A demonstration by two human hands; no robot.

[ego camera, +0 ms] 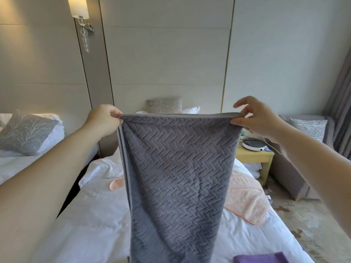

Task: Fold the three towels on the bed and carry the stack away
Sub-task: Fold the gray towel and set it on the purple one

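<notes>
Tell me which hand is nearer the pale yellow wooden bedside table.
Right. The right hand pinches the grey textured towel at the corner nearest the bedside table; the left hand grips the opposite corner, across the towel's width.

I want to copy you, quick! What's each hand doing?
Left hand: closed, gripping a top corner of the grey zigzag-textured plush towel.
Right hand: pinching its other top corner.

Left hand, right hand pinch grey towel corners (hanging above bed).
</notes>
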